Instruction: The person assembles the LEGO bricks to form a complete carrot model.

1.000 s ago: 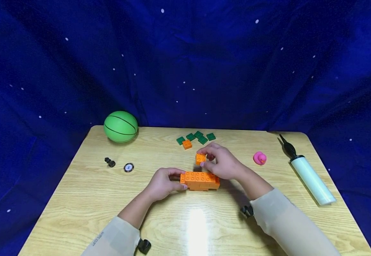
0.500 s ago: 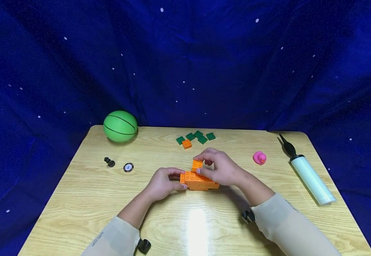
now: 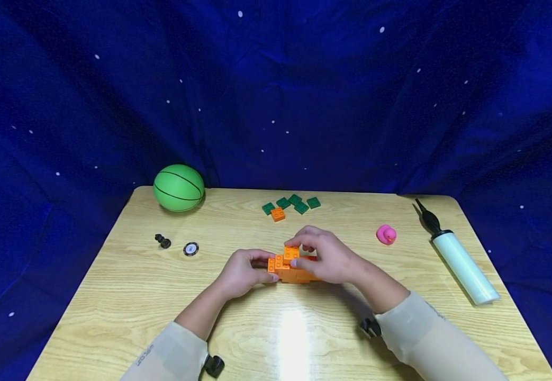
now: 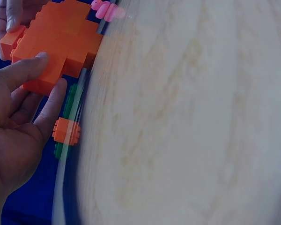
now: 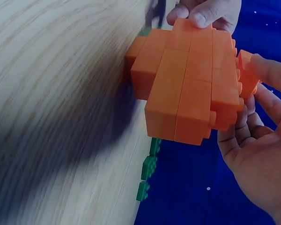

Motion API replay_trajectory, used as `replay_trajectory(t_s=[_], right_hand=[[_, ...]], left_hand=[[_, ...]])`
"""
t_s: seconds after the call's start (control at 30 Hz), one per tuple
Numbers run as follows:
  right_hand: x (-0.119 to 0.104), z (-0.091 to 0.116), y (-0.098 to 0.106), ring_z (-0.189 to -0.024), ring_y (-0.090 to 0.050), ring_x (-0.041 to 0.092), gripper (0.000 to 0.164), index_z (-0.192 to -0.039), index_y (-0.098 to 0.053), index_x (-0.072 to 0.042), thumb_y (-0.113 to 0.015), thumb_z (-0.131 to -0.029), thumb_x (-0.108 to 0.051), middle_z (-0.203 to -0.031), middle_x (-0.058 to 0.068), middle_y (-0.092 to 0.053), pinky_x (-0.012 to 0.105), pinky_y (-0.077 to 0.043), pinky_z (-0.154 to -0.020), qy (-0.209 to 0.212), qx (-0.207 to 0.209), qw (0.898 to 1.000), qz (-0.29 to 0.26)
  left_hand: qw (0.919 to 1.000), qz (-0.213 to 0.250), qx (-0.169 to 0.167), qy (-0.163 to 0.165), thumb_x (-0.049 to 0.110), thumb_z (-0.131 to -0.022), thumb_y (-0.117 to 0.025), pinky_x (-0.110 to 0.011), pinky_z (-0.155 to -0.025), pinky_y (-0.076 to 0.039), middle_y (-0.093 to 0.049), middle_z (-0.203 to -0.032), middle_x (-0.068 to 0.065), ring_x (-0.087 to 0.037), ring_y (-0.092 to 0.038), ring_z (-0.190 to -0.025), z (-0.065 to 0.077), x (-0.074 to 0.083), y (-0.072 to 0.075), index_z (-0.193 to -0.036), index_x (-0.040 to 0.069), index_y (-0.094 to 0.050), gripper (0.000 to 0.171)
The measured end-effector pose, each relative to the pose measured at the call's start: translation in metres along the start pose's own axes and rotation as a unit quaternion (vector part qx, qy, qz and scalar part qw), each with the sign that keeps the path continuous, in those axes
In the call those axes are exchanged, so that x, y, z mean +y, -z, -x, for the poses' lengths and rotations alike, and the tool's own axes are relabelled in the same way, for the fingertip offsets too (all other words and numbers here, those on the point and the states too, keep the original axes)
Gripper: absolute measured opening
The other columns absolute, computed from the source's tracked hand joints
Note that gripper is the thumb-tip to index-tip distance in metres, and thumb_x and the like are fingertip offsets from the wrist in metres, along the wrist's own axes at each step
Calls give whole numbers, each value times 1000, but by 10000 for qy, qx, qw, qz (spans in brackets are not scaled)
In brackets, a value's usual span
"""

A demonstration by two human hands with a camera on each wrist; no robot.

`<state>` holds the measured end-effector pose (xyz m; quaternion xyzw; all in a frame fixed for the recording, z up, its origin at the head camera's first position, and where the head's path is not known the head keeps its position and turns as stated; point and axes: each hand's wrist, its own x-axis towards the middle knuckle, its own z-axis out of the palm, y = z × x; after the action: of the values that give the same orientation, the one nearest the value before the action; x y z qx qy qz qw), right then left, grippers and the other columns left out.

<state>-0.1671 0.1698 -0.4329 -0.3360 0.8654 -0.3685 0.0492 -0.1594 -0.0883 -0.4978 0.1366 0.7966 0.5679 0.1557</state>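
Observation:
An orange block built of toy bricks (image 3: 296, 276) sits at mid-table, several bricks wide and stepped underneath. My left hand (image 3: 243, 276) grips its left end, thumb in front and fingers behind. A single square orange brick (image 3: 291, 255) is pinched between the thumb and fingers of my right hand (image 3: 329, 258). In the right wrist view this brick (image 5: 248, 75) is against the studs on the block's top, slightly tilted; whether it is pressed on I cannot tell. The right hand hides part of the block's right end in the head view.
Several green bricks (image 3: 295, 199) and a loose orange brick (image 3: 278, 214) lie behind the hands. A green ball (image 3: 179, 188), black chess piece (image 3: 163, 241) and poker chip (image 3: 191, 248) are at left. A pink duck (image 3: 387, 235) and a hand pump (image 3: 463, 267) are at right.
My right hand has brought the single orange brick leftward and down from behind the block to its top. The left hand has stayed on the block's left end.

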Motion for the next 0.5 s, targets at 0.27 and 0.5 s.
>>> replay_trajectory(t_s=[0.27,0.5], right_hand=[[0,3,-4,-96,-57,15,35,-128,-73,-14,-78,-93,-17,-119,-5,-64,34,-55,-81,-60,-65,9999,124],[-3,3,-4,-98,-59,15,35,-128,-73,-13,-78,-93,-17,-118,-4,-64,36,-55,-82,72,-54,9998,198]], left_hand=[[10000,34,-39,-5,16,-81,-90,-34,-87,-59,-77,-109,-4,-20,-72,-103,0,0,0,-120,10,-76,42],[10000,76,-38,0,15,-81,-90,-33,-86,-60,-76,-111,-5,-21,-72,-105,0,1,0,-121,8,-75,42]])
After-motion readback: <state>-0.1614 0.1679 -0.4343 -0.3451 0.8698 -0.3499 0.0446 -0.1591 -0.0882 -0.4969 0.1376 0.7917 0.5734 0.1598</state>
